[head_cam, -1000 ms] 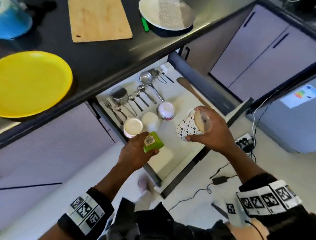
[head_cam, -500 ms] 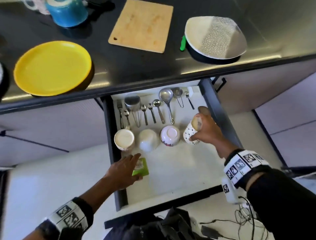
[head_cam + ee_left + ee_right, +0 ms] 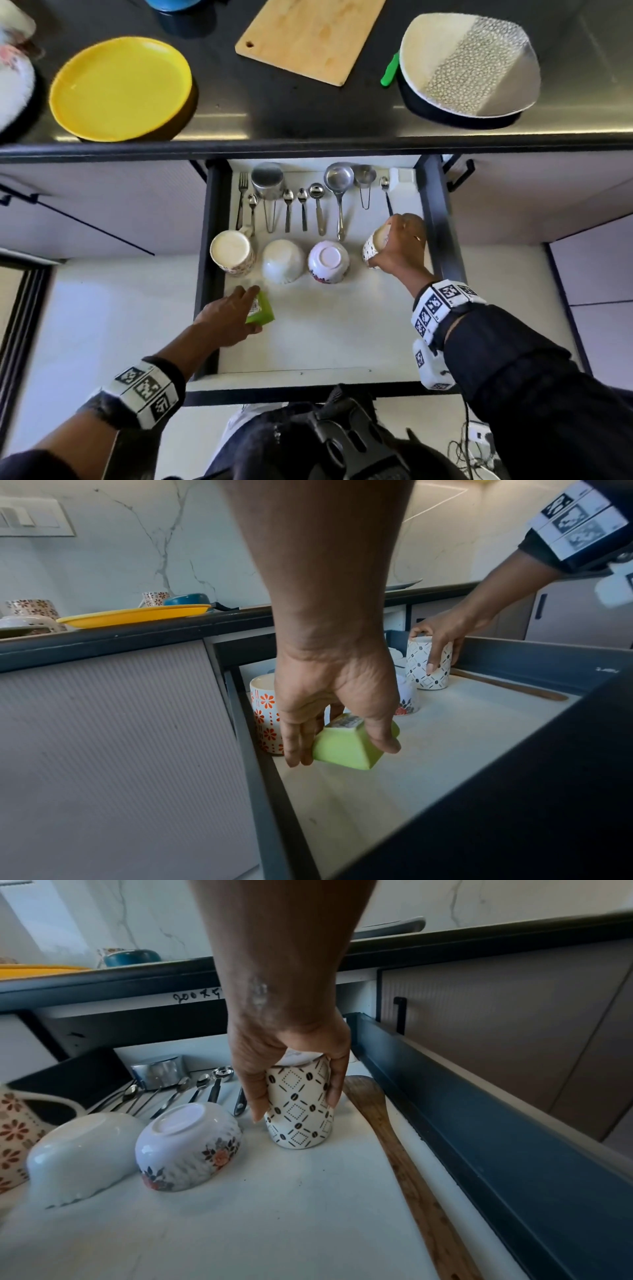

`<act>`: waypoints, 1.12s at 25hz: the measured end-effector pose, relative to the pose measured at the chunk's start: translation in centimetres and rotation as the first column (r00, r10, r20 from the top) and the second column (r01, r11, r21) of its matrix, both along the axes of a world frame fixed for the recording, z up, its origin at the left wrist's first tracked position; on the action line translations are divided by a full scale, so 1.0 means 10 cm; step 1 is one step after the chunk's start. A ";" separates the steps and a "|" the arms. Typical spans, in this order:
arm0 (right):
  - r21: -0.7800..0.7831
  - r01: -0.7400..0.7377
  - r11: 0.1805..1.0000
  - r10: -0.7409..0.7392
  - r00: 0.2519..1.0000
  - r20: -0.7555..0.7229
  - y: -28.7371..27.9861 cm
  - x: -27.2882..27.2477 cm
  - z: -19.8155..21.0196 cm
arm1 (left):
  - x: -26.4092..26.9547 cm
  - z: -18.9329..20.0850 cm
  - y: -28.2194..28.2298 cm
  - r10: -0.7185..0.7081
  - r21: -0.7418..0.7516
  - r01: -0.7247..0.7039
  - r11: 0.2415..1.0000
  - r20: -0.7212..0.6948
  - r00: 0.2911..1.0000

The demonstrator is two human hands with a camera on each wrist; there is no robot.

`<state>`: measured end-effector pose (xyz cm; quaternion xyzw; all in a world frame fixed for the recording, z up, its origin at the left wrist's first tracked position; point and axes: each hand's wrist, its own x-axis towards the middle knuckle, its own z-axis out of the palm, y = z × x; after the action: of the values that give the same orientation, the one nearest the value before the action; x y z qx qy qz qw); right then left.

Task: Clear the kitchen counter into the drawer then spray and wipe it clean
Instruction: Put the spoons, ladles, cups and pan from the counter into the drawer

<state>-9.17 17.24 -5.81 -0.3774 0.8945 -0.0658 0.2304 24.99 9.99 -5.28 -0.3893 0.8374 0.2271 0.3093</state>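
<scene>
The open drawer (image 3: 342, 339) has a white floor and dark sides. My left hand (image 3: 248, 308) (image 3: 339, 741) grips a small green square bowl (image 3: 264, 310) (image 3: 346, 746), upside down and tilted, just over the floor near the front left. Whether it touches the floor is unclear. My right hand (image 3: 394, 246) (image 3: 294, 1096) is curled round a white cup with a black diamond pattern (image 3: 371, 245) (image 3: 299, 1118) (image 3: 419, 669). The cup stands upside down on the floor by the right wall.
In the drawer are an orange-flowered mug (image 3: 232, 252), an upturned white bowl (image 3: 283, 261), a floral bowl (image 3: 328, 261), several pieces of cutlery (image 3: 303, 209) and a wooden spatula (image 3: 394, 1145). The counter holds a yellow plate (image 3: 120, 88), a cutting board (image 3: 313, 36) and a speckled plate (image 3: 469, 63).
My right hand carried the patterned cup towards the back right and set it on the drawer floor. My left hand lowered the green bowl into the front left of the drawer.
</scene>
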 end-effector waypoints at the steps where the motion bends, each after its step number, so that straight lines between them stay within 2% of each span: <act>1: 0.028 -0.016 0.999 0.016 1.000 -0.008 0.00 0.03 0.03 | 0.01 -0.02 -0.02 0.006 0.005 -0.006 1.000 0.035 0.999; 4: 0.103 -0.079 0.992 0.088 0.993 -0.084 0.02 0.20 0.18 | 0.02 -0.08 -0.10 -0.012 -0.005 0.013 1.000 0.121 0.993; 7: -0.060 -0.318 0.946 0.305 0.938 -0.165 0.03 0.44 0.30 | -0.05 -0.10 -0.12 -0.029 -0.076 0.039 0.996 0.127 0.991; 9: -0.151 -0.471 0.869 0.454 0.881 -0.134 0.04 0.60 0.29 | -0.10 -0.15 -0.08 -0.046 -0.135 0.064 0.989 0.132 0.990; 11: -0.152 -0.535 0.831 0.537 0.843 -0.036 0.04 0.73 0.27 | -0.13 -0.21 -0.02 -0.077 -0.184 0.103 0.978 0.142 0.987; 14: -0.110 -0.569 0.815 0.578 0.812 0.079 0.02 0.84 0.23 | -0.12 -0.28 0.05 -0.132 -0.249 0.172 0.953 0.169 0.977; 17: -0.099 -0.564 0.820 0.572 0.807 0.144 0.00 0.91 0.20 | -0.12 -0.25 0.03 -0.129 -0.313 0.193 0.930 0.213 0.969; 23: -0.155 -0.537 0.829 0.559 0.804 0.204 -0.06 0.98 0.25 | -0.17 -0.14 0.05 -0.043 -0.324 0.117 0.939 0.227 0.973; 26: -0.238 -0.540 0.807 0.585 0.787 0.197 -0.23 1.07 0.40 | -0.12 0.01 0.04 -0.002 -0.285 0.050 0.957 0.167 0.986; 28: -0.315 -0.539 0.781 0.609 0.768 0.198 -0.43 1.19 0.55 | -0.06 0.17 -0.02 0.058 -0.241 -0.049 0.969 0.032 0.998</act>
<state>2.69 12.91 -0.29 -0.6455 0.6763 -0.1537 0.3199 24.38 9.80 -3.59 -0.4505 0.8418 0.1248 0.2699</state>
